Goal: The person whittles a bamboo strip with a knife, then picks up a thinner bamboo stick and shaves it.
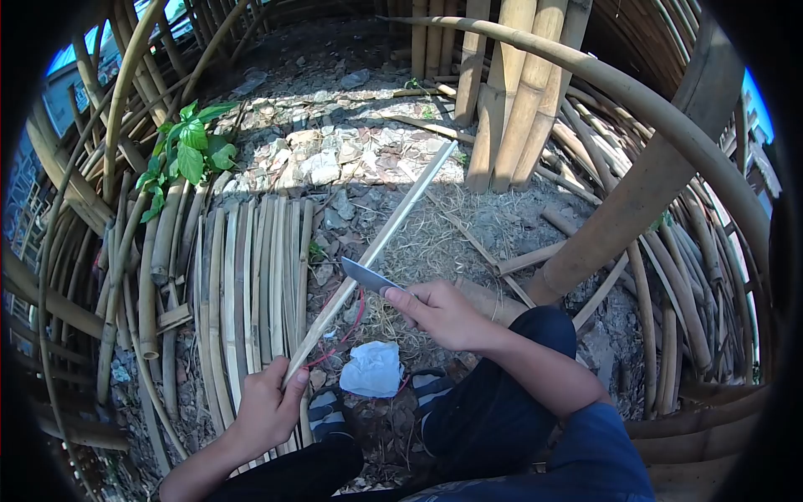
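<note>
My left hand (266, 403) is closed round the lower end of a long split bamboo strip (389, 226), which slants up and away to the right. In my right hand (442, 315) is a knife (365, 274), its thumb pressed along the back near the blade. The blade crosses the strip around its middle and appears to touch it. Under and left of the strip lies a row of split bamboo pieces (263, 280), side by side on the ground. A crumpled white bag (371, 369) rests between my feet, below the knife.
Upright bamboo poles (523, 92) stand ahead. A thick pole (623, 209) leans at the right, with a curved one (602, 71) arching overhead. Stacked bamboo lies on both sides. A green plant (191, 149) grows at the left, beside stony ground (322, 163). Bamboo shavings lie ahead.
</note>
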Demonstrator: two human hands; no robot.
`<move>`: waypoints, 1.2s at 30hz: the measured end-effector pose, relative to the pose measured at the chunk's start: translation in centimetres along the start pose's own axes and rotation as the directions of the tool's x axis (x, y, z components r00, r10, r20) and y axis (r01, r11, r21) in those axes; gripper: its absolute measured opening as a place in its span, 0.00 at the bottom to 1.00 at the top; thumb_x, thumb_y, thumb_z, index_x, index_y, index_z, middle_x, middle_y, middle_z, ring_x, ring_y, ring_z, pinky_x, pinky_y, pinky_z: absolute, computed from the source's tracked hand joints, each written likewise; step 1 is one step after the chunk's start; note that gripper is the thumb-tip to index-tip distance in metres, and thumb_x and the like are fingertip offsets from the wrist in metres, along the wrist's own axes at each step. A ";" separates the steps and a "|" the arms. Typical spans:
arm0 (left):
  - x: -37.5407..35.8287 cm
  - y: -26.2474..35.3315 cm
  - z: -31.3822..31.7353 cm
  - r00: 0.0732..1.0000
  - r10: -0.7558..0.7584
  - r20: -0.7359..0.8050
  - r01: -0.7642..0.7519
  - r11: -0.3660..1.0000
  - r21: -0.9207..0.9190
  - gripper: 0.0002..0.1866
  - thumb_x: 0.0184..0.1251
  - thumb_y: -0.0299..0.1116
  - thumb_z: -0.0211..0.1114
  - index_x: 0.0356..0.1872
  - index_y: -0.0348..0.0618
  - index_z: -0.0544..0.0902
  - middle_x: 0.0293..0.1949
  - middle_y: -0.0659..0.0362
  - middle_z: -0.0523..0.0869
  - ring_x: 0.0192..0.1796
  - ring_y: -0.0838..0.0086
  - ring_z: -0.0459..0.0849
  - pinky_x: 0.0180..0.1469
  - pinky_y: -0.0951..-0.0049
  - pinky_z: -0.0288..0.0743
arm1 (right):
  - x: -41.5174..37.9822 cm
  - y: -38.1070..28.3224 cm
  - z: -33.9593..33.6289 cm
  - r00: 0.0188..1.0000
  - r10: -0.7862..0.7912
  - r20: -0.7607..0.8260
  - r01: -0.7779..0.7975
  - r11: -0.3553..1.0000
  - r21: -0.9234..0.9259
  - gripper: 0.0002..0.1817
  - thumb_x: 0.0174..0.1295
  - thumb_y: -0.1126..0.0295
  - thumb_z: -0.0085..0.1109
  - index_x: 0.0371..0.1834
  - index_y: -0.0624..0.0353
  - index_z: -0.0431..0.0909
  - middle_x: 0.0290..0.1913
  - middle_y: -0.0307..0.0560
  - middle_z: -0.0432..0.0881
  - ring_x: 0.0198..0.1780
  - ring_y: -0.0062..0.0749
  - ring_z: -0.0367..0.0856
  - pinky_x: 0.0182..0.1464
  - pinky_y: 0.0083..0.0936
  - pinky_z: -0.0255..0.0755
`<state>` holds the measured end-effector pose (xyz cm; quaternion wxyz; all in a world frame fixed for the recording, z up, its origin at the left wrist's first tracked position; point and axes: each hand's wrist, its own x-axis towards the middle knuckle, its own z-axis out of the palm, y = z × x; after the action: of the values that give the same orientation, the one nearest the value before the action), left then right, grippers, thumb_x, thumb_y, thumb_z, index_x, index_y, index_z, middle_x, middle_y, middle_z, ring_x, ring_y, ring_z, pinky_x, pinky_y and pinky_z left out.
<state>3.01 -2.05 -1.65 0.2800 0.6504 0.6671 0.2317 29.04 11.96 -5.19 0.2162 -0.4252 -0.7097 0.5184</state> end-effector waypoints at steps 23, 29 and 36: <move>0.3 -1.8 1.4 0.985 0.165 0.043 -0.166 0.985 0.040 0.17 0.77 0.33 0.51 0.26 0.33 0.74 0.15 0.44 0.73 0.19 0.48 0.77 0.22 0.56 0.67 | -1.6 -1.9 2.2 0.947 0.150 0.285 -0.264 0.869 0.419 0.28 0.73 0.46 0.49 0.23 0.58 0.76 0.16 0.31 0.64 0.19 0.13 0.59 0.22 0.17 0.53; 0.2 -2.1 1.0 0.989 0.150 -0.003 -0.149 0.985 0.083 0.15 0.76 0.33 0.52 0.28 0.34 0.74 0.17 0.42 0.75 0.21 0.44 0.77 0.24 0.53 0.68 | -1.0 -2.4 0.7 0.988 0.108 0.113 -0.144 0.913 0.382 0.29 0.73 0.47 0.48 0.22 0.59 0.75 0.16 0.30 0.63 0.19 0.14 0.58 0.22 0.17 0.51; 0.0 -2.4 1.1 0.989 0.150 -0.010 -0.143 0.963 0.229 0.15 0.75 0.37 0.54 0.30 0.36 0.76 0.19 0.43 0.78 0.22 0.46 0.80 0.25 0.53 0.72 | -1.2 -2.2 1.3 0.935 0.216 0.283 -0.320 0.858 0.403 0.30 0.74 0.46 0.46 0.20 0.59 0.71 0.16 0.31 0.62 0.20 0.15 0.57 0.24 0.17 0.52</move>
<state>1.99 -2.22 -4.10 0.1766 0.7224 0.6431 0.1829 27.85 10.06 -3.49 0.1497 -0.3976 -0.5266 0.7363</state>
